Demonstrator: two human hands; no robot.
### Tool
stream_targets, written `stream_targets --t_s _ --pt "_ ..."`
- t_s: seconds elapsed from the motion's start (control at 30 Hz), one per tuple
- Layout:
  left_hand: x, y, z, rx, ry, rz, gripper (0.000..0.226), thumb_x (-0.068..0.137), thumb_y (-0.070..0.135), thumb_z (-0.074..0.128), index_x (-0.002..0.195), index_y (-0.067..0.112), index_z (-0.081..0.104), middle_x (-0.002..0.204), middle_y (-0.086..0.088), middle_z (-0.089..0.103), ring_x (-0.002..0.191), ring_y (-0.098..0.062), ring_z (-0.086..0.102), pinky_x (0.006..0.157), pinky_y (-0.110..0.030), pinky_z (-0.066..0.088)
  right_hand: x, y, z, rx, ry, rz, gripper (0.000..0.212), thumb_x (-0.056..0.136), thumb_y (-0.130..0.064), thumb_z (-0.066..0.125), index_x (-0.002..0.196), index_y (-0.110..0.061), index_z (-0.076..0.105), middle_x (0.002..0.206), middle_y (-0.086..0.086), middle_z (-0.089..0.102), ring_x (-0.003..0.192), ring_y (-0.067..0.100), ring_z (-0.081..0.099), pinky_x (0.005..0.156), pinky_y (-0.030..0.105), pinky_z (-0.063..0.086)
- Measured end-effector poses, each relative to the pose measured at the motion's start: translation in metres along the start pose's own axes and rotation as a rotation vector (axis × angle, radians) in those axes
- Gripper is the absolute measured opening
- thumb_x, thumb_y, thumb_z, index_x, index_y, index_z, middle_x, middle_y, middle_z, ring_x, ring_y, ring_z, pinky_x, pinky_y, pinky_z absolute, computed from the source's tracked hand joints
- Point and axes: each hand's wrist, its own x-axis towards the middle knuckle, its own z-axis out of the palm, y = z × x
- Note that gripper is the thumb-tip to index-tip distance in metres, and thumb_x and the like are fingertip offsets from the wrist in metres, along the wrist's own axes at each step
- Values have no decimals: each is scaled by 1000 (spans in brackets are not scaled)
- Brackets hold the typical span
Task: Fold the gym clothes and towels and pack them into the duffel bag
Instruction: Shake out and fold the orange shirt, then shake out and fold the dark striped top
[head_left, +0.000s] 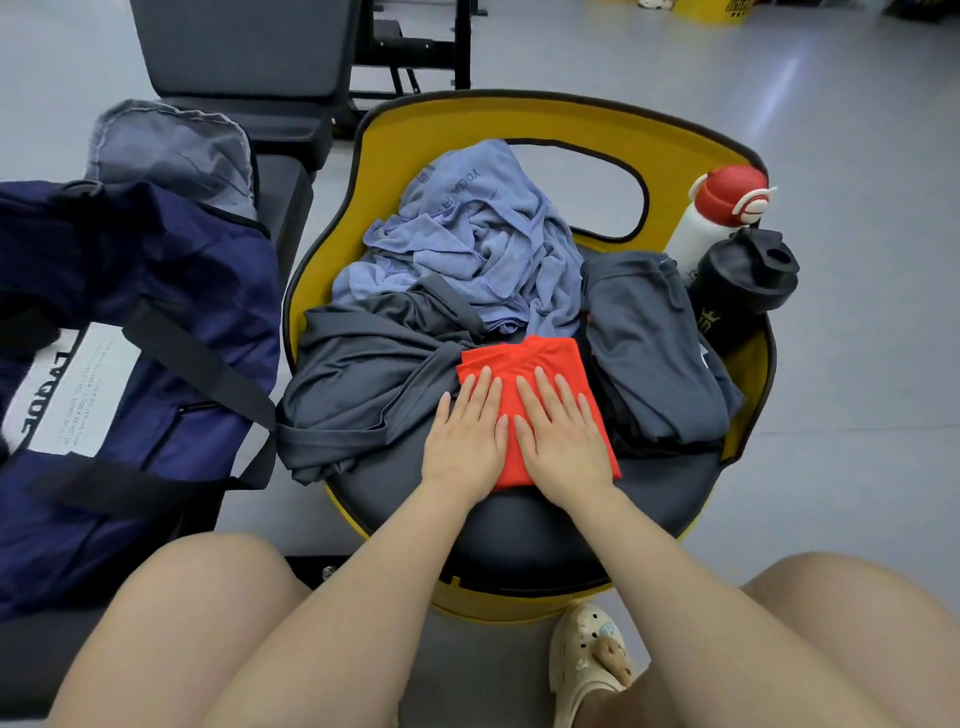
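Both hands lie flat, fingers straight, side by side on a folded red garment (545, 358): left hand (465, 436) on its left edge, right hand (563, 434) on its middle. Garment sits at the front of a black seat (519, 525) with yellow shell. Behind it: crumpled blue towel (483, 244), grey shirt (363, 374) left, folded grey shorts (649, 343) right. Navy duffel bag (130, 332) open on the bench to the left.
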Motion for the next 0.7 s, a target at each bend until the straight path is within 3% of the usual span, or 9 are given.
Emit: stream_targets --t_s 0.1,0.2,0.3,0.37,0.57,0.7 --pt "12 2 -4 21 -31 -37 53 103 34 11 152 17 -3 160 2 -8 147 -12 -7 117 -35 -6 17 5 -1 -29 -31 -24 82 78 -54 -11 153 -27 11 161 -4 5 149 19 1 119 37 0" --pt "24 2 -6 39 -49 -49 53 104 33 12 152 16 -4 160 1 -10 147 -13 -7 117 -35 -6 30 7 0 -19 -20 -25 80 81 -54 -7 153 -26 14 161 -3 8 149 20 4 119 38 1" --pt "39 0 -5 68 -56 -36 53 104 33 12 152 16 -4 160 1 -9 147 -13 -5 117 -36 -5 42 11 1 -23 -23 1 58 99 -47 14 153 -26 14 161 -2 7 149 20 3 119 38 1" --pt "47 -1 -5 77 -55 -20 53 104 33 12 152 17 -3 160 2 -8 147 -12 -6 118 -36 -5 48 12 1 -24 -21 29 54 103 -39 26 153 -26 12 162 -1 5 149 20 1 119 38 0" --pt "57 -2 -13 105 -129 10 53 104 34 11 152 17 -4 160 3 -10 147 -12 -7 117 -37 -7 54 8 -1 -51 -26 94 55 103 -37 26 154 -24 8 162 2 2 149 20 -1 119 38 -2" --pt "54 -9 -32 122 -233 86 54 104 37 12 152 17 -2 160 2 -8 147 -13 -5 117 -38 -4 56 6 -7 -111 -118 104 56 103 -38 23 154 -22 2 162 3 -4 149 20 -3 119 40 -2"
